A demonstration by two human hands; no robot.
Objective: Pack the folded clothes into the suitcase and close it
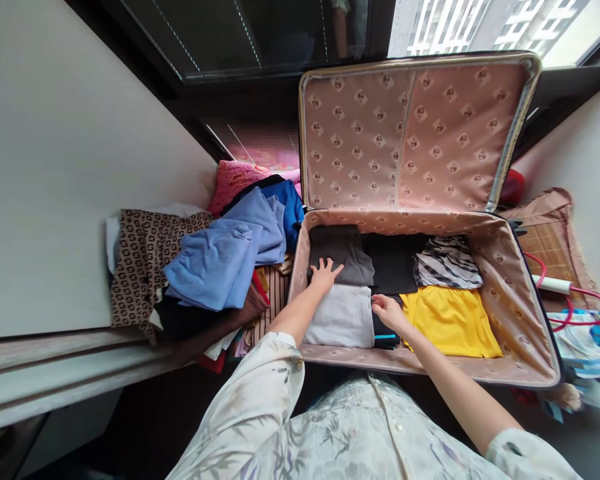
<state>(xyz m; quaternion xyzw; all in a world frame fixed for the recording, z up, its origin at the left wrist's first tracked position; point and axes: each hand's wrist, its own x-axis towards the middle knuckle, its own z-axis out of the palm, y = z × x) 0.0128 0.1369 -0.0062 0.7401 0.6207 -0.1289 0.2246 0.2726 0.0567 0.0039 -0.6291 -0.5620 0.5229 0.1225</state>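
Inside the suitcase (510, 300), the left hand (325, 272) lies flat and open on grey clothes (343, 260), the right hand (387, 312) loosely open at a white fold (343, 317).

The suitcase (510, 313) in the middle of the frame has a smooth, slightly shiny printed fabric lining. Inside it, the dark grey garment (343, 257) and the pale grey garment (343, 317) look like soft matt cloth, and the yellow garment (450, 320) is a smooth matt cloth. At centre left, the blue clothes (220, 263) look like soft cotton. The wall (55, 167) at upper left is matt and plain.
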